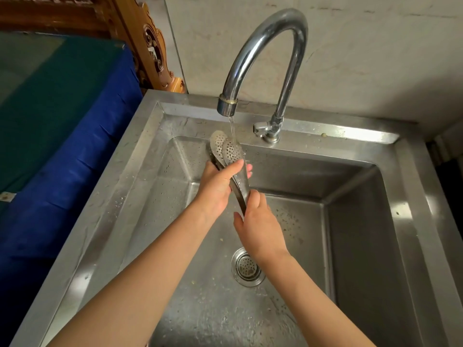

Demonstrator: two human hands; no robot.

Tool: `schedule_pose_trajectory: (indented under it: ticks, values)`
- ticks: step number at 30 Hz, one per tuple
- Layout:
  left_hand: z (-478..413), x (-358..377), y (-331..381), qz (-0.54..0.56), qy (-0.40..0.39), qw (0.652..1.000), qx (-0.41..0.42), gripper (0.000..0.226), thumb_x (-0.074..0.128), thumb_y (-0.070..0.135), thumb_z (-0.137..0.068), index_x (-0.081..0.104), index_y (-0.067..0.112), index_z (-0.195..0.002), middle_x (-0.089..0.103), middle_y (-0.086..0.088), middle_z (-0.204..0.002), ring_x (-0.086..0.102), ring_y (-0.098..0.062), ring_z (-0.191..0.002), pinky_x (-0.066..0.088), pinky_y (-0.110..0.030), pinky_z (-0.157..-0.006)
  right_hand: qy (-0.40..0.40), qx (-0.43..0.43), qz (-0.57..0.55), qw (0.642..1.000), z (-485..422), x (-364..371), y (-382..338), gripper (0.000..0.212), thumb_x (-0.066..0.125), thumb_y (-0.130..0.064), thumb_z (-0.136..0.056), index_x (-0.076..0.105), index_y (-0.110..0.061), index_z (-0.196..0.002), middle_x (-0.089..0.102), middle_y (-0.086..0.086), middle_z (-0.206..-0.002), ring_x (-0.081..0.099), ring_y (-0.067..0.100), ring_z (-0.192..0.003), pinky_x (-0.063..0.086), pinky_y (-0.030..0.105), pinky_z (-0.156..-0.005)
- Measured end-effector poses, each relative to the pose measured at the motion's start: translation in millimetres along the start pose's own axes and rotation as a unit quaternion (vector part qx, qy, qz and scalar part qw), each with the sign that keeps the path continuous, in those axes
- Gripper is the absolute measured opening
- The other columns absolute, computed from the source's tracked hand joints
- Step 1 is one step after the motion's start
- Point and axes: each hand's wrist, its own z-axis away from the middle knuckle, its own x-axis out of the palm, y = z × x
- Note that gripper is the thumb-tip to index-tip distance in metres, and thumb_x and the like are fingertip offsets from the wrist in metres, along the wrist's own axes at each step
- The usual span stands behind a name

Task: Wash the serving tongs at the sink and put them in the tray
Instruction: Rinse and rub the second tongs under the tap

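Both of your hands hold the serving tongs (231,159) in the head view; the left hand (216,186) wraps the blades just below the perforated heads, the right hand (260,226) closes on the handle end; water from the tap (265,53) falls on the heads, over the sink (411,221). You are in the rinsing step, I judge; next, turn the tongs to rinse the other faces; no tray is visible here.

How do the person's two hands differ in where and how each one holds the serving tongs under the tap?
The left hand grips the serving tongs high up, just below the perforated heads; the right hand holds the handle end, lower down. The left hand sits nearer the water stream; the right hand is above the drain. Both are closed on the tongs.
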Motion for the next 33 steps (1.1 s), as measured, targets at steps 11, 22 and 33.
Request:
schedule_pose_trajectory:
  ticks: [11, 22, 33]
  values:
    - [-14.7, -2.5, 5.2, 0.142, -0.062, 0.988, -0.026, 0.031, 0.061, 0.026, -0.085, 0.059, 0.003, -0.105, 0.074, -0.007, -0.079, 0.070, -0.017, -0.070, 0.057, -0.028, -0.065, -0.194, 0.025, -0.471, 0.860, 4.2, -20.9, 13.8, 0.018, 0.057, -0.016, -0.091, 0.042, -0.010, -0.084, 0.054, 0.003, -0.052, 0.048, 0.017, -0.037, 0.047, 0.023, -0.045]
    - [-35.2, 10.2, 31.8, 0.187, -0.177, 0.962, -0.094, 0.026, 0.042, 0.032, -0.094, 0.063, 0.017, -0.091, 0.055, 0.002, -0.062, 0.045, -0.007, -0.046, 0.037, -0.018, -0.042, -0.244, -0.001, -0.510, 0.825, -9.1, -23.4, 29.7, 0.030, 0.054, -0.027, -0.093, 0.039, -0.012, -0.071, 0.054, 0.000, -0.046, 0.048, 0.021, -0.036, 0.046, 0.026, -0.044]
    - [-27.1, 18.9, 18.8, 0.033, -0.045, 0.992, 0.115, 0.036, 0.057, 0.012, -0.090, 0.044, 0.019, -0.122, 0.067, -0.010, -0.093, 0.068, -0.022, -0.070, 0.056, -0.037, -0.061, -0.226, 0.015, -0.610, 0.760, 8.2, -9.2, 27.0, 0.027, 0.057, -0.033, -0.088, 0.047, -0.009, -0.082, 0.054, 0.002, -0.049, 0.049, 0.018, -0.035, 0.044, 0.026, -0.043]
